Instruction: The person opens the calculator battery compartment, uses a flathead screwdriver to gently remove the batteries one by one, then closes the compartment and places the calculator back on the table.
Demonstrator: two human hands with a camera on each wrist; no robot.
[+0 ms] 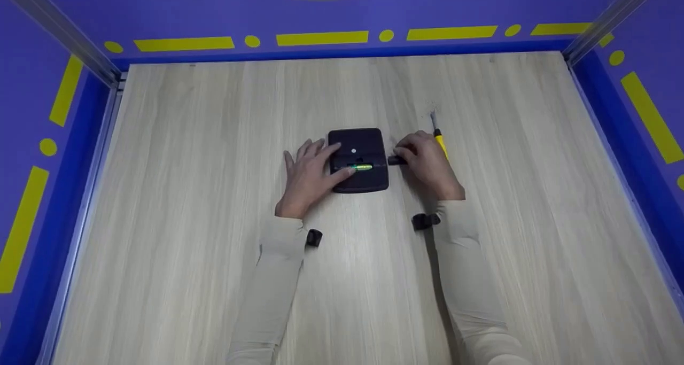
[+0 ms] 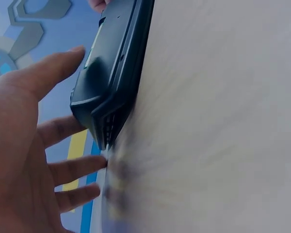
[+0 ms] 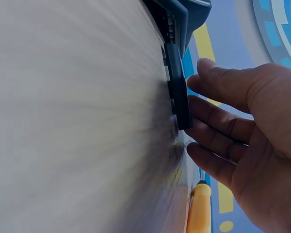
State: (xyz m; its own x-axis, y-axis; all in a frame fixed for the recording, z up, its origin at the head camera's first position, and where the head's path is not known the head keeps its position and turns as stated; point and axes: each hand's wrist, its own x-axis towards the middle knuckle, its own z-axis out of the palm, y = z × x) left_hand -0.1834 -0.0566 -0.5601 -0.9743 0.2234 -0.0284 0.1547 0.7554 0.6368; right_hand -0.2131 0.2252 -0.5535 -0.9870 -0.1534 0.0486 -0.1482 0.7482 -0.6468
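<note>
A black calculator (image 1: 359, 181) lies back side up, with a green-and-yellow battery (image 1: 363, 167) showing in its uncovered compartment. My left hand (image 1: 310, 177) rests at its left side, fingers spread; the index finger reaches onto the casing and the thumb tip lies by the battery's left end. In the left wrist view the thumb (image 2: 63, 68) extends over the casing. Just right of the calculator, a small black battery cover (image 3: 179, 92) lies near the table surface. The fingertips of my right hand (image 1: 427, 162) are at this cover, apparently touching it, without a clear pinch.
A screwdriver (image 1: 440, 140) with a yellow handle lies beyond my right hand, partly hidden by it. The wood-grain table (image 1: 214, 140) is bordered by blue panels (image 1: 320, 17) with yellow marks at the back and both sides.
</note>
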